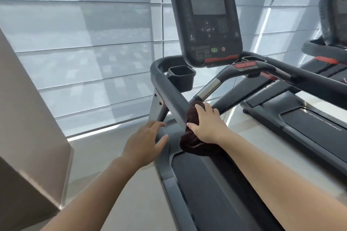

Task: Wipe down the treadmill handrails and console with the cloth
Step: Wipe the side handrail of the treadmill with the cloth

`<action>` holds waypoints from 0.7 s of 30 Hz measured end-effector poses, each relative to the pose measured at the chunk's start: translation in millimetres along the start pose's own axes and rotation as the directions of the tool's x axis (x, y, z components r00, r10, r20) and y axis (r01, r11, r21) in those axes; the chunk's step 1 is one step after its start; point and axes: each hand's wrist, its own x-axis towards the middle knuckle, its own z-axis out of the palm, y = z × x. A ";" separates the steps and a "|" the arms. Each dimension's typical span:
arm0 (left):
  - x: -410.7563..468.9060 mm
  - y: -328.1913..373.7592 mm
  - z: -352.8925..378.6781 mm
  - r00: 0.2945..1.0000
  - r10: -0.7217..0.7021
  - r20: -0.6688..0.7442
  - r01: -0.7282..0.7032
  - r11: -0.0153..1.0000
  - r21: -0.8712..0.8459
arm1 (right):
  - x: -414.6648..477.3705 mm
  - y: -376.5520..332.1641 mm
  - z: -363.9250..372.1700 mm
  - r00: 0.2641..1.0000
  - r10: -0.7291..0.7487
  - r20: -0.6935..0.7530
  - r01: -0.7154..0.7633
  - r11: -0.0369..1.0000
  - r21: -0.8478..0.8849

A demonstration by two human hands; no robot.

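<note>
The right hand (207, 124) presses a dark cloth (191, 137) around the left handrail (170, 97). The left hand (145, 143) hangs open and empty (fingers spread) beside it.

From my remote feed I see tall windows (84, 43) veiled by pale translucent blinds, daylight striping the glossy light floor (105, 155), a brownish pillar (28, 118) at left, and a second treadmill (323, 58) at right.

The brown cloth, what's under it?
The brown cloth is draped over the end of the left handrail, pressed down by the right hand. The rail's tip beneath it is covered, so it cannot be seen.
</note>
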 end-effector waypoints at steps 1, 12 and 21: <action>15.3 -3.3 -0.7 1.000 0.024 0.009 -0.024 1.000 -0.004 | 1.4 0.0 0.6 1.000 -0.002 -0.012 0.002 1.000 0.003; 133.9 -31.7 14.4 0.959 0.237 0.159 -0.243 0.970 0.022 | 55.1 -7.3 7.0 0.998 0.044 0.036 -0.044 0.999 0.013; 133.1 -28.3 43.0 0.945 0.308 0.114 -0.307 0.951 -0.019 | -10.6 20.7 -0.8 0.998 0.007 0.062 -0.009 0.999 0.042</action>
